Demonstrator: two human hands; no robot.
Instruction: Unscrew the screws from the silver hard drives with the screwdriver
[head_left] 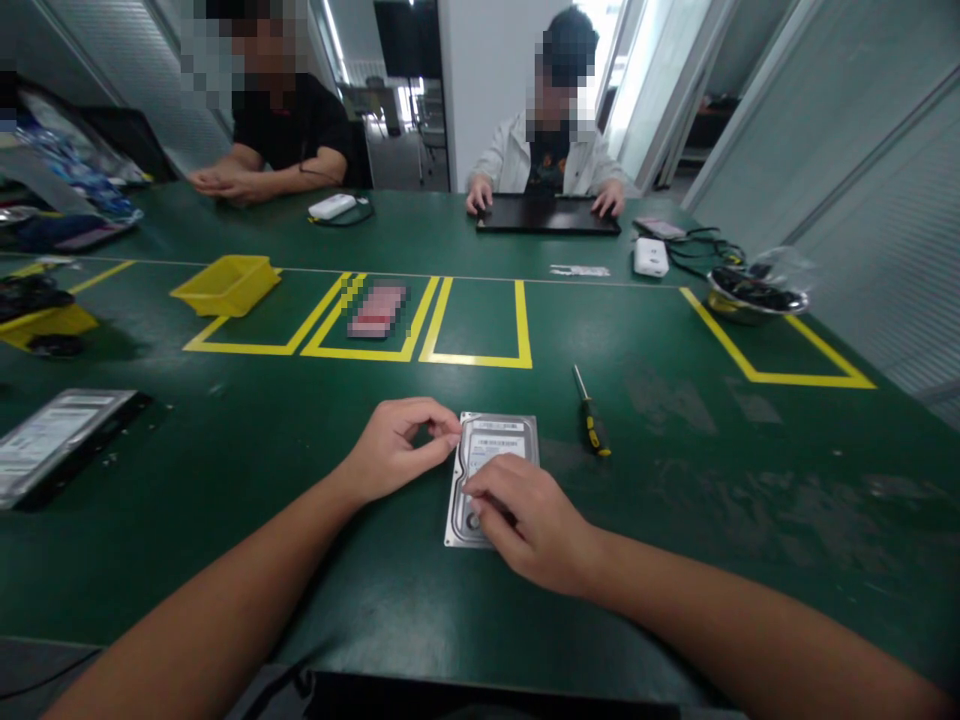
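A silver hard drive lies flat on the green table in front of me. My left hand rests at the drive's upper left corner, thumb and fingers pinched together against its edge. My right hand lies over the drive's lower half, fingers curled and pressing on its cover. A screwdriver with a yellow and black handle lies on the table just right of the drive, touched by neither hand.
Another hard drive lies at the left edge. A yellow bin and yellow tape boxes sit further back, a metal bowl at far right. Two other people sit across the table, one at a black laptop.
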